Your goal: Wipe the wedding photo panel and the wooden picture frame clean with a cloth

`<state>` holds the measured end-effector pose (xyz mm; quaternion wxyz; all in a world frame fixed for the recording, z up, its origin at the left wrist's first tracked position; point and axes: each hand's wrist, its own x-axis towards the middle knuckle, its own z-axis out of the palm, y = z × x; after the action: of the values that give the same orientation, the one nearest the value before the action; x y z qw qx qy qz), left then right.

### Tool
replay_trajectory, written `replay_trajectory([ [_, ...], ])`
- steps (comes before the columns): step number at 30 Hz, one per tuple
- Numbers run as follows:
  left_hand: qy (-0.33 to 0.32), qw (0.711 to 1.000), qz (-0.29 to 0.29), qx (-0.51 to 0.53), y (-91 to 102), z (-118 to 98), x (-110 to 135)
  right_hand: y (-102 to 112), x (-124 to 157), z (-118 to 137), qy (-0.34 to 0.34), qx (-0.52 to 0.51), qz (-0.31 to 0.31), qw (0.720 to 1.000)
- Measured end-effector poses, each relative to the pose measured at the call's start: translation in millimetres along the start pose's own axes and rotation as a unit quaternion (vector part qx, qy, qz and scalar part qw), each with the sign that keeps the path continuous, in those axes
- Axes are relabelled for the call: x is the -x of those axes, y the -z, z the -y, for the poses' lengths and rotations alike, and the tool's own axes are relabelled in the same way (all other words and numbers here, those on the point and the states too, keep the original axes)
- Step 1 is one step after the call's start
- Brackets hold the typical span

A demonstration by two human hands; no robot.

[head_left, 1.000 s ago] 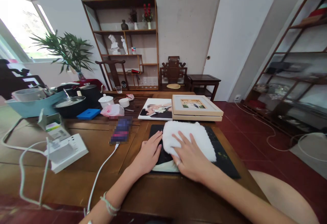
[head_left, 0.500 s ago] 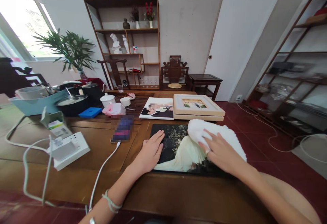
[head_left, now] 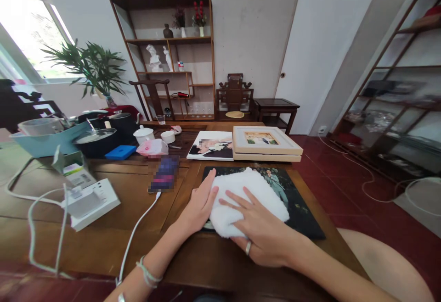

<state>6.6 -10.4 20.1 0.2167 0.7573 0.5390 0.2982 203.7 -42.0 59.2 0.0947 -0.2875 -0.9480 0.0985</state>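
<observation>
A large dark photo print (head_left: 296, 210) lies flat on the wooden table (head_left: 144, 210) in front of me. A white fluffy cloth (head_left: 253, 187) rests on its left half. My right hand (head_left: 258, 228) lies flat on the cloth with fingers spread, a ring on one finger. My left hand (head_left: 198, 208) rests flat on the print's left edge, fingers stretched out and touching the cloth's side.
Behind the print are a pale wooden picture frame (head_left: 265, 143) and an unframed photo (head_left: 212, 146). A phone (head_left: 164, 173) with a white cable, a white power strip (head_left: 91, 203), pots, cups and a blue tub (head_left: 48, 139) fill the left. Shelves and chairs stand beyond.
My right hand has swept the cloth from the print's right side back to its left half. The left hand stayed on the print's left edge.
</observation>
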Motion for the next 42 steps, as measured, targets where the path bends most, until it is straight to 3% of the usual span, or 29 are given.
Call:
replay_trajectory([
  [3,-0.002,1.000,-0.006,0.001,0.1,-0.1,-1.2,8.6,13.0,5.8,0.041,-0.036,0.017,0.998],
  [6,-0.019,1.000,0.004,-0.018,-0.1,-0.3,-1.9,16.9,35.6,1.5,0.021,-0.067,0.015,0.997],
  [10,-0.055,0.996,0.024,-0.065,-1.7,1.6,-1.8,16.3,64.6,-18.6,-0.107,-0.057,-0.014,0.993],
  [13,-0.065,0.994,0.026,-0.085,-3.0,3.1,-1.6,11.8,65.9,-40.3,-0.260,-0.059,-0.045,0.963],
  [15,-0.065,0.993,0.026,-0.093,-3.5,3.2,-1.7,11.7,54.0,-52.8,-0.340,-0.088,-0.077,0.933],
  [17,-0.063,0.993,0.026,-0.097,-3.9,3.0,-2.0,14.6,34.2,-61.2,-0.362,-0.131,-0.113,0.916],
  [25,-0.070,0.992,0.019,-0.105,-3.6,2.7,-2.8,18.8,-78.2,-67.8,-0.237,-0.216,-0.111,0.941],
  [29,-0.083,0.992,0.018,-0.097,-1.1,-0.2,-1.9,15.3,-105.8,-63.2,-0.189,-0.217,-0.084,0.954],
  [33,-0.076,0.992,0.019,-0.101,-1.9,0.3,-2.2,18.3,-83.0,-67.7,-0.193,-0.199,-0.090,0.957],
  [42,-0.054,0.992,0.028,-0.106,-2.8,-0.1,-0.8,24.7,39.4,-111.2,-0.326,-0.095,-0.124,0.932],
])
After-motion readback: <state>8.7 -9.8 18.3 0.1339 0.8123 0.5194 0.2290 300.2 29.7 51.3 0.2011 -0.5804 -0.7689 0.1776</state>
